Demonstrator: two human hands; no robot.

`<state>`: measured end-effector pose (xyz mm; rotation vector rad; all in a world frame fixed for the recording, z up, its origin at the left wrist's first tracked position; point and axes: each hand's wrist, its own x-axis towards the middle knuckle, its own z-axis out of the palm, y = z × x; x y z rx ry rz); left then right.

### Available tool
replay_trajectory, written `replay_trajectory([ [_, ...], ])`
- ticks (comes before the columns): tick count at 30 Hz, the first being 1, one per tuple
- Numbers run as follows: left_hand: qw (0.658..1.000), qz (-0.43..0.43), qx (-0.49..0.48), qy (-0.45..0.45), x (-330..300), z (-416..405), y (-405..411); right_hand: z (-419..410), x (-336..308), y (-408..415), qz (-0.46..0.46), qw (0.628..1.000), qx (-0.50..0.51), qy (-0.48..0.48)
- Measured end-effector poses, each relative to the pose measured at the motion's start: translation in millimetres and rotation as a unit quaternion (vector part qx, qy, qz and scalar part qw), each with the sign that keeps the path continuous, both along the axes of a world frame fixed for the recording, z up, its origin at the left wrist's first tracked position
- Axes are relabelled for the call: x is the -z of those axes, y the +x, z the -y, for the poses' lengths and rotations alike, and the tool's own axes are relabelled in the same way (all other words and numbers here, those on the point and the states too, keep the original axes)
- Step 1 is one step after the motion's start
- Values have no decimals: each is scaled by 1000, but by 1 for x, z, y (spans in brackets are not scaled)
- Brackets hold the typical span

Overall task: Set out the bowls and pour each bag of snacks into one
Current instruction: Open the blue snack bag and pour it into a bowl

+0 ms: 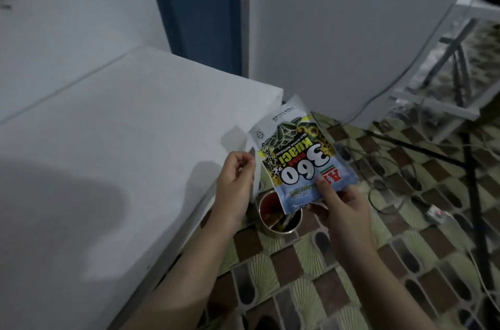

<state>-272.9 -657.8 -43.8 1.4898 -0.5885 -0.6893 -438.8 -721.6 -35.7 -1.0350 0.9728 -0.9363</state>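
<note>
Bag [300,156] of sunflower seeds is held upside down in the air, just off the corner of the white table [108,154], above the floor. Print reads inverted ("360", "Kuaci"). Its lower edge hangs right over a metal cup [280,217] standing on the patterned floor mat [311,270], and covers part of the cup's rim.

Right hand [343,210]: thumb pressed on the bag's front near the lower right corner, fingers curled behind it, pinching that corner.

Left hand [236,183]: fingers curled together, pinching the bag's left edge (a pale flap of the bag folds out just above the fingers).

Cup interior is dark with reddish reflections; contents cannot be made out.

Table top near the hands is bare white. Cables [405,175] trail over the mat to the right, near a white metal rack [443,86].
</note>
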Motion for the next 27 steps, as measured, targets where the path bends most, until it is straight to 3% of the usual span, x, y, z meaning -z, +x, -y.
replay_trajectory([
  [10, 989, -28, 72, 130, 145, 71, -12, 41, 159, -38, -118, 982, 84, 119],
  [15, 979, -57, 61, 187, 255, 87, -3, 59, 284, -37, -192, 962, 79, 179],
  [23, 980, -31, 38, 194, 424, 116, 25, 134, 523, 27, -274, 944, 17, 184],
  [27, 981, -10, 39, 188, 469, 122, 33, 164, 591, 53, -283, 934, 50, 213],
])
